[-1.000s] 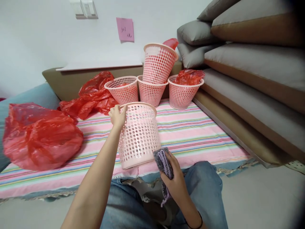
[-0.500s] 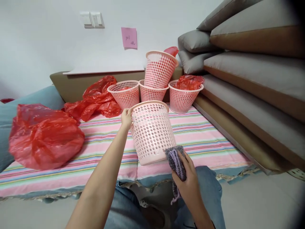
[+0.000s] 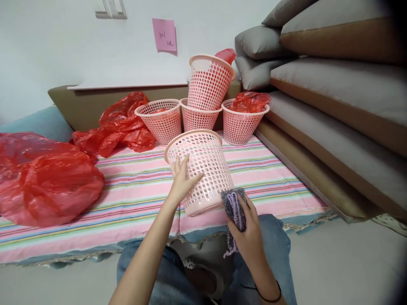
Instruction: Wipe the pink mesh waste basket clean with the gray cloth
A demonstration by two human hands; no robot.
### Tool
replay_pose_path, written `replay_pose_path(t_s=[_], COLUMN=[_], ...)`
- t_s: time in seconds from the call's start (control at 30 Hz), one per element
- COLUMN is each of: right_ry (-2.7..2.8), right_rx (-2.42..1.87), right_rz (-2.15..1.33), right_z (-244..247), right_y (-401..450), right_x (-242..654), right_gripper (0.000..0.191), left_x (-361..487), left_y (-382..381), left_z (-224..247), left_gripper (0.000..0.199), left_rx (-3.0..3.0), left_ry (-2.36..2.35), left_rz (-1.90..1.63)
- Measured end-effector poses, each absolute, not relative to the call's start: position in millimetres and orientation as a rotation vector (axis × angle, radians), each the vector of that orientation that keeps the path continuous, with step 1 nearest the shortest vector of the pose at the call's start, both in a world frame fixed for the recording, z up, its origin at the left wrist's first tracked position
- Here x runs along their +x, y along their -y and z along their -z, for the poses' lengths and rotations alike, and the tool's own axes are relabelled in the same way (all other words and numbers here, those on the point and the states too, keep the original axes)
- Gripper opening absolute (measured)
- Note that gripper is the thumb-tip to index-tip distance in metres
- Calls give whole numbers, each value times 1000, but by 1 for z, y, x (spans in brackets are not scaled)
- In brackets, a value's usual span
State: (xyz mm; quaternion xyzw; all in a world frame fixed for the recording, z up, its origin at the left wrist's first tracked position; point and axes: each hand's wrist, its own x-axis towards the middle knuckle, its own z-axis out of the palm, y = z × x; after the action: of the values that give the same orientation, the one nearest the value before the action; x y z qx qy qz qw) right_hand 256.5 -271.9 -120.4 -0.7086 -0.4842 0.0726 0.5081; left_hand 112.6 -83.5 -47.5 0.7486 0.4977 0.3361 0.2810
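A pink perforated plastic basket (image 3: 208,173) tilts in front of me, its base towards me and its rim towards the wall. My left hand (image 3: 183,180) lies against its left side with the fingers spread. In my right hand (image 3: 246,224) is a folded grey and purple cloth (image 3: 233,207), pressed to the basket's lower right edge. Whether the basket rests on the striped cover is hard to tell. Behind it stand a left basket (image 3: 162,123), a middle basket (image 3: 199,120) and a right basket (image 3: 243,127). Another basket (image 3: 210,82) leans inside the middle one.
Crumpled red plastic bags (image 3: 47,182) lie on the left of the pink striped cover (image 3: 136,190). Another red bag (image 3: 251,103) fills the right basket. Grey and brown cushions (image 3: 343,97) are stacked at the right. A pink note (image 3: 164,35) sticks to the wall.
My left hand has let go of the basket's rim and slid down onto its side, fingers now spread. The basket has tilted slightly leftwards. The cloth stays at its base edge.
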Motion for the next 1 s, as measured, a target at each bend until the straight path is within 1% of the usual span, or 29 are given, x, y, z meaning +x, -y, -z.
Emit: replay_pose_path(t_s=[0.1, 0.17, 0.33, 0.8, 1.0], right_ry=[1168, 1180, 1204, 1257, 1268], right_rx=[-1727, -1723, -1710, -1696, -1699], right_rz=[-194, -172, -157, -97, -78], right_z=[118, 117, 117, 117, 119], right_y=[272, 271, 270, 269, 269], right_x=[257, 254, 246, 239, 237], right_gripper=[55, 56, 57, 62, 64], left_x=[105, 103, 103, 99, 103], left_y=[95, 98, 102, 101, 107], left_z=[43, 42, 45, 46, 44], left_gripper=[104, 112, 122, 121, 107], left_rx=[2093, 2118, 2118, 2001, 2004], left_ry=[-1252, -1258, -1285, -1271, -1301], left_rz=[-706, -650, -639, -648, -643])
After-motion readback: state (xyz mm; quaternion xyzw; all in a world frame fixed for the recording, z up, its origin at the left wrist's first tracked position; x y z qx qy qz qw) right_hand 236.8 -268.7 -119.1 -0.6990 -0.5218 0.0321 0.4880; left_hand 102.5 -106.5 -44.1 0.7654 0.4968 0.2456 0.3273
